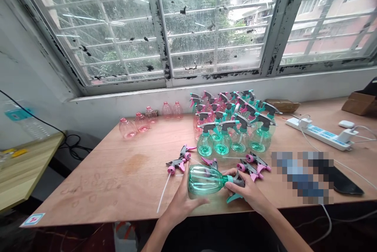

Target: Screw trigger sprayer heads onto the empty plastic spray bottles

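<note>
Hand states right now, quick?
Left hand: at base of green bottle, thumb apart; grip can't be told.
Right hand: closed, holding its spray head.

We face a wide window [203,12], its grey metal frame [159,28] scabbed with black patches and its panes dotted with dark specks. Through the glass we see metal bars [101,8], green foliage [191,28] and a pink-and-white building [330,16] in bright daylight. Around it we have a white wall [26,55]; below, a brown wood-topped table [103,154]; at our left, a yellowish wooden tabletop [38,165]. The floor [73,240] shows dark underneath.
</note>
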{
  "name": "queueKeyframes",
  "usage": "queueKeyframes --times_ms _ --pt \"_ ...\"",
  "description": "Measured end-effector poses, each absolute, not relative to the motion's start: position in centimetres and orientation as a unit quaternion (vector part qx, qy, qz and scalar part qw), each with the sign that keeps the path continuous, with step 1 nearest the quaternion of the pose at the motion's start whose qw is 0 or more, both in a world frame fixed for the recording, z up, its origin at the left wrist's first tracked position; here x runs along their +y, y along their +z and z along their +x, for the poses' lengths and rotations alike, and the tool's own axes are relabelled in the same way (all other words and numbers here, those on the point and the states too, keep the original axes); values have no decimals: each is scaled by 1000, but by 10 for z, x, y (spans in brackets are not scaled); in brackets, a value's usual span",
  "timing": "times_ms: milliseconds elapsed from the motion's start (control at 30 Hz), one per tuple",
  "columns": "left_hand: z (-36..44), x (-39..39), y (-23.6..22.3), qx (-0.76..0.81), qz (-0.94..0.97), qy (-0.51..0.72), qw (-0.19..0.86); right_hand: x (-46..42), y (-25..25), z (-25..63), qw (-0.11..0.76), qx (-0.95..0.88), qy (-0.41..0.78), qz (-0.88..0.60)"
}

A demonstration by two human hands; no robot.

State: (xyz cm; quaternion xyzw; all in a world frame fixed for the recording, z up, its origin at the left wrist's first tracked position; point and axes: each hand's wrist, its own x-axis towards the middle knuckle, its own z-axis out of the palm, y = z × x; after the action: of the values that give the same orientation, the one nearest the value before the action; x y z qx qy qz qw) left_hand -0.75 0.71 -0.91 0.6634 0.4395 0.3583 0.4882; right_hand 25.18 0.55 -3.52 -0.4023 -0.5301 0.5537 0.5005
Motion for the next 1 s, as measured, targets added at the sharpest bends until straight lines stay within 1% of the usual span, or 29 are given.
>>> queueKeyframes --times_ms 200,433,667,1000 --pt "-12 4 -10 438 647 354 514 5 -34 252 498 -535 549 -405" --pt "-11 3 -8 413 687 361 476 7 -37 254 490 -542 548 -408" --pt "-14 2 -12 432 657 337 519 7 -36 254 489 -547 547 -403" --pt "-12 5 -10 414 689 366 468 6 -35 253 482 -547 550 -407"
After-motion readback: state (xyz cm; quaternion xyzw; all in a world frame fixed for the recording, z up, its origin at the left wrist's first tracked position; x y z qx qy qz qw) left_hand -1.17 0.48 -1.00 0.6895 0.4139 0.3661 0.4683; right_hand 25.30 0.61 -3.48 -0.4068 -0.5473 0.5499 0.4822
